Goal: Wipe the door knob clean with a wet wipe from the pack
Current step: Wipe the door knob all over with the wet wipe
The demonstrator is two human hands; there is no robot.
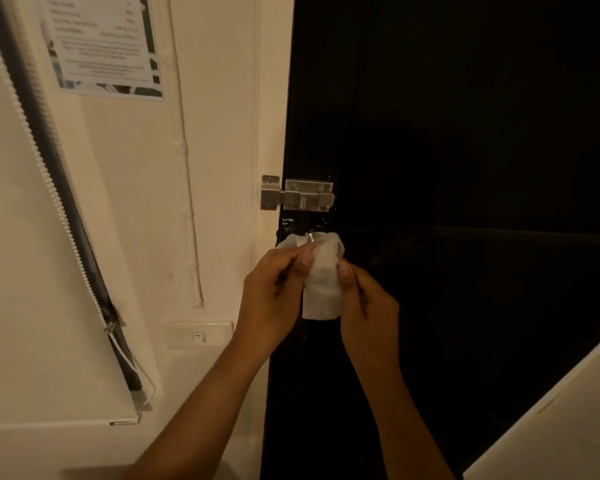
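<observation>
Head view hides most of the door knob [314, 236] under the wet wipe [321, 271] (only a metal sliver shows). Left hand [272, 296] and right hand [368, 303] each pinch the wipe's sides, close beneath the bolt latch [298, 195] at the dark door [465, 133] edge.

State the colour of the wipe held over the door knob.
White; the wet wipe shows plainly in the head view, against the black door.

left hand [274, 299] — bare, no rings | right hand [368, 306] — bare | forearms unsleeved
</observation>
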